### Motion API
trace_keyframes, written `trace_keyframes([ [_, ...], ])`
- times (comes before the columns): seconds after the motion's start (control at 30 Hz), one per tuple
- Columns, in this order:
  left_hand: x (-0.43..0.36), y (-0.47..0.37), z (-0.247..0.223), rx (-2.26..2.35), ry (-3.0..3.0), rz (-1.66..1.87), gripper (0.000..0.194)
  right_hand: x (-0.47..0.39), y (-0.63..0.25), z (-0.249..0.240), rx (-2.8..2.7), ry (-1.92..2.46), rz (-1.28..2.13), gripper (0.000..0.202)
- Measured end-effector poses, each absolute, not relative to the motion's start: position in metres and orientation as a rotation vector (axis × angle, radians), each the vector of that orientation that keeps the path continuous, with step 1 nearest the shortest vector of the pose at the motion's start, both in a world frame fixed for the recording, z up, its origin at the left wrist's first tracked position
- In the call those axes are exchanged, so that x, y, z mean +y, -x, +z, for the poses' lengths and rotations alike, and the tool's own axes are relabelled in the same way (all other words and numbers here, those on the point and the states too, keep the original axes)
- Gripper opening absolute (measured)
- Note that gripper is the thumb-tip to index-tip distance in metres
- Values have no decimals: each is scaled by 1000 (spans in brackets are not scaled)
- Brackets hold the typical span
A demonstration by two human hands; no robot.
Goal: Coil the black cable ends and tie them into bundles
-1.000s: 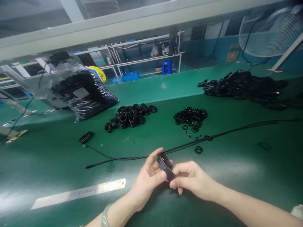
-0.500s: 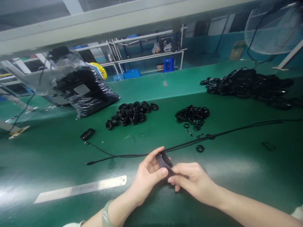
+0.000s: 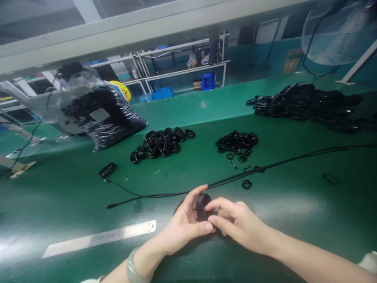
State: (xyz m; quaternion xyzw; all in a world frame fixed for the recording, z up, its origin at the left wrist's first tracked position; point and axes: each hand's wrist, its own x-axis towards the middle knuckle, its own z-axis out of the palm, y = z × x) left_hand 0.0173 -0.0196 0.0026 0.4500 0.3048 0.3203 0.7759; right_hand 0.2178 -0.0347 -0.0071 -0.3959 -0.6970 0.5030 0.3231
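Observation:
A coiled black cable [image 3: 200, 207] is between my two hands, just above the green tabletop. My left hand [image 3: 184, 226] wraps it from the left, thumb in front and fingers behind. From the right, my right hand [image 3: 235, 218] pinches the coil's edge with thumb and forefinger; the exact grip is partly hidden. Beyond the hands, two long black cables [image 3: 235, 177] stretch across the table, their connector ends [image 3: 111, 205] at the left. A small black ring [image 3: 246, 184] lies past my right hand.
A steel ruler [image 3: 100, 238] lies at front left. Farther back are coiled cables [image 3: 161, 143], a heap of small black bands [image 3: 237, 142] and a larger black pile [image 3: 303, 102]. A filled plastic bag [image 3: 108, 118] stands at back left, and a beam [image 3: 147, 33] crosses overhead.
The coil has turned in my hands, so its round opening now shows more. My right fingers have shifted up along its edge. The view has moved slightly.

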Motion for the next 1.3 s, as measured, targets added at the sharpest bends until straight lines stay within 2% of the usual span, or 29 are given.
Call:
trace_keyframes([
  [0.13, -22, -17, 2, 641, -1008, 627, 80, -32, -216, -1, -1769, 1049, 1462, 16],
  [0.33, -23, -18, -4, 680, -1033, 585, 60, -30, -216, 4, -1529, 963, 1805, 27],
  [0.57, -20, -19, -4, 652, -955, 592, 65, -29, -219, 4, -1415, 782, 1896, 34],
  [0.67, -19, -17, -1, 596, -863, 604, 68, -25, -224, 3, -1566, 813, 1791, 35],
  [0.83, -21, -14, 5, 478, -750, 622, 67, -17, -229, -2, -1950, 1030, 1293, 39],
  [0.97, -21, -11, 4, 431, -759, 614, 66, -16, -227, -3, -1838, 975, 1434, 37],
  [1.17, -20, -10, 3, 519, -884, 583, 73, -20, -223, -3, -1466, 870, 1726, 42],
  [1.3, -24, -13, 4, 720, -998, 567, 102, -19, -220, -5, -1391, 774, 1895, 40],
])
